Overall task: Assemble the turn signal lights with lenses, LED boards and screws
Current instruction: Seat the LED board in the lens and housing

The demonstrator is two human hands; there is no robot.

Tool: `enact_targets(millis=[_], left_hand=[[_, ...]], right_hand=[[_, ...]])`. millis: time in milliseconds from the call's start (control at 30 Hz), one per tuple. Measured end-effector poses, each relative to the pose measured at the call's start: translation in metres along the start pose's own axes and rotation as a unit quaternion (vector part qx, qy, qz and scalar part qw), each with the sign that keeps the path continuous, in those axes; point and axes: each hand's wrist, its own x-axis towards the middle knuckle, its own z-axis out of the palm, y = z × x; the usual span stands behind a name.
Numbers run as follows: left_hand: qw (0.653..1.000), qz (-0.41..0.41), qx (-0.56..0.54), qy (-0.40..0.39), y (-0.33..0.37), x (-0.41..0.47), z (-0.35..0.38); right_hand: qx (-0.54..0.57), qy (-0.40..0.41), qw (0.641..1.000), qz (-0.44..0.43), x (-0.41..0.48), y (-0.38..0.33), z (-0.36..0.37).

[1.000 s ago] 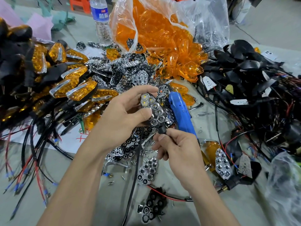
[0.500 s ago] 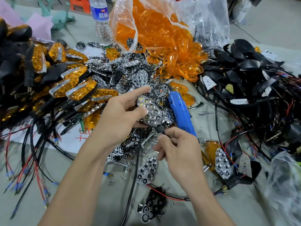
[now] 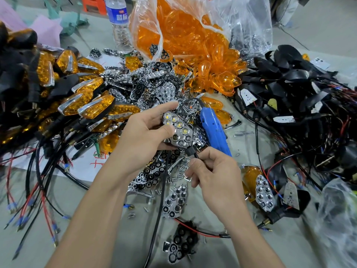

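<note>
Tilted flatter than a second ago, gripping chrome light unit (image 3: 178,130) in left hand (image 3: 143,141), thumb on its face, pinching its black stem (image 3: 190,152) with right hand (image 3: 215,176).

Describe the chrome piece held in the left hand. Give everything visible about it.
The chrome reflector is a shiny, elongated plate of honeycomb cups, and looks like mirror-finished plastic. Its upper cups show yellowish LED dots, while the lower cups look darker. It is held up tilted, with its face toward the camera and its lower end toward the right, where a black stem leaves it. The left hand holds it with the thumb on its face and the fingers behind. The right hand pinches the stem.
</note>
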Motion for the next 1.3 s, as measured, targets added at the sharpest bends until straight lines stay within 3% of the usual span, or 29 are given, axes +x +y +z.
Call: enact_targets(millis=[300,567,733,833,1000,1100,1233,1300], left_hand=[[1.000,0.001,-0.007,-0.007,0.000,0.001,-0.002],[1.000,0.003,0.010,-0.024,-0.003,0.000,0.004],[1.000,0.004,-0.005,-0.005,-0.003,0.000,0.013],[0.998,0.001,-0.033,0.051,-0.004,0.000,0.015],[0.989,0.039,0.065,0.128,-0.017,0.013,0.015],[0.985,0.068,0.098,0.129,-0.017,0.014,0.015],[0.962,0.058,0.239,0.117,-0.018,0.010,0.019],[0.995,0.014,0.090,0.043,-0.020,0.008,0.028]], right_hand=[[0.012,-0.014,1.000,-0.007,0.001,0.003,0.000],[0.139,-0.093,0.986,-0.006,0.026,-0.014,0.000],[0.171,-0.050,0.984,-0.027,0.042,-0.020,0.012],[0.177,-0.021,0.984,-0.021,0.041,-0.013,0.018],[0.125,-0.017,0.991,-0.035,0.042,-0.012,0.026],[0.106,-0.020,0.992,-0.066,0.048,-0.013,0.021],[0.158,0.018,0.985,-0.062,0.052,-0.011,0.019],[0.198,0.023,0.978,-0.066,0.054,-0.008,0.020]])
